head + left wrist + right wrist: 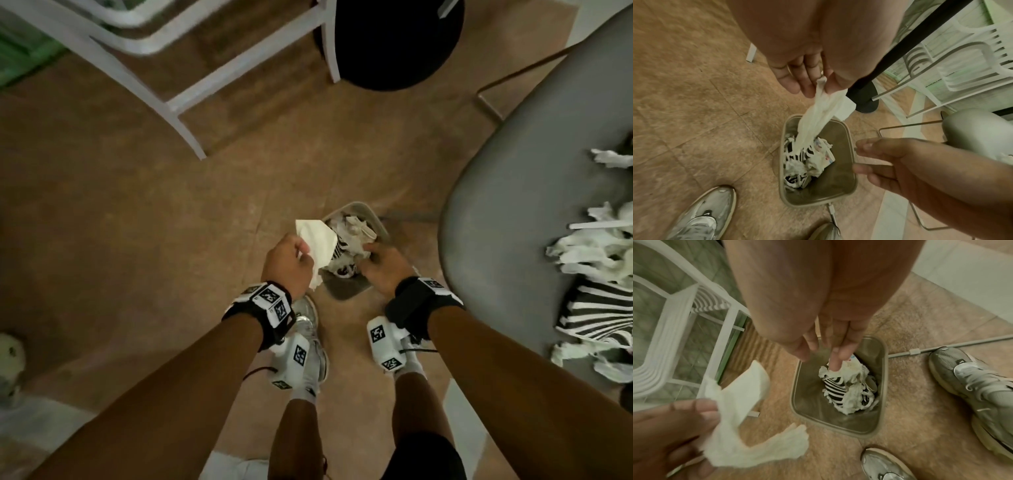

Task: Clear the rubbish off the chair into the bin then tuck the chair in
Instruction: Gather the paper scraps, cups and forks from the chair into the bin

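A small grey bin [356, 206] stands on the floor in front of my feet, holding crumpled white tissue and black-and-white striped paper [835, 390]. My left hand [301, 253] pinches a white napkin [317, 245] that hangs over the bin's left rim [784, 162]. Over the bin's right side my right hand [371, 255] hovers with its fingers [838, 356] straight and pointing down, and it holds nothing. On the right is the grey chair [513, 205], with more white tissue [596, 246] and a striped wrapper [603, 308] on its seat.
A white slatted chair [171, 85] stands at the far left, with a black round stand base [394, 44] beside it. The grey chair's thin metal leg [513, 75] runs along the floor. My grey shoes [310, 329] are just behind the bin.
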Demonstrator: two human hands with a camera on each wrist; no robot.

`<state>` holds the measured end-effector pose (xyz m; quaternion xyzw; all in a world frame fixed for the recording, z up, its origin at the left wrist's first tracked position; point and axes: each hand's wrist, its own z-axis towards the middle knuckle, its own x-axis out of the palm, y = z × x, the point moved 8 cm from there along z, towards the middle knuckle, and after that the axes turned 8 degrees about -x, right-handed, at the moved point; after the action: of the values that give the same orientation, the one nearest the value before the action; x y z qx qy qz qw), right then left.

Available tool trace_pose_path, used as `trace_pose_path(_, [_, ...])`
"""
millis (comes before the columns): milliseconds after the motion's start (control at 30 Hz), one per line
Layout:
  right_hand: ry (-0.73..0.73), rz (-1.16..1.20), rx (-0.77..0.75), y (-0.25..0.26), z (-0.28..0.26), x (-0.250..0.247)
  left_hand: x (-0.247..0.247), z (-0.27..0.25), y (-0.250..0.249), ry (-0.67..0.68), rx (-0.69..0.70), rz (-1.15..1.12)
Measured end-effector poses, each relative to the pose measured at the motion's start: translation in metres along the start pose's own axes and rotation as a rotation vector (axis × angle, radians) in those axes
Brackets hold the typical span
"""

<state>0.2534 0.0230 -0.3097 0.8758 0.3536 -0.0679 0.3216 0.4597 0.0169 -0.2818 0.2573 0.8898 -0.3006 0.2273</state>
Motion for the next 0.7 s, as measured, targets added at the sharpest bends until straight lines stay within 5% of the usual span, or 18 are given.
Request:
trace_pose_path(133, [-0.025, -0.002, 0.035, -0.024, 0.010, -0.008, 0.032, -0.003, -0.010, 0.189, -0.042, -0.023])
trace_pose_path(333, [-0.028, 0.031, -0.030, 0.012, -0.014, -0.042, 0.052, -0.018, -0.037, 0.369, -0.020, 0.158])
trace_pose_path(533, [-0.065, 0.293, -0.170, 0.027, -0.028, -0.087, 0.049, -0.020, -0.094, 0.236, 0.020, 0.232])
trace_pose_path(700, [-0.167, 0.419, -0.196, -0.004, -0.042, -0.186, 0.073, -0.027, -0.200, 0.157, 0.175, 0.282])
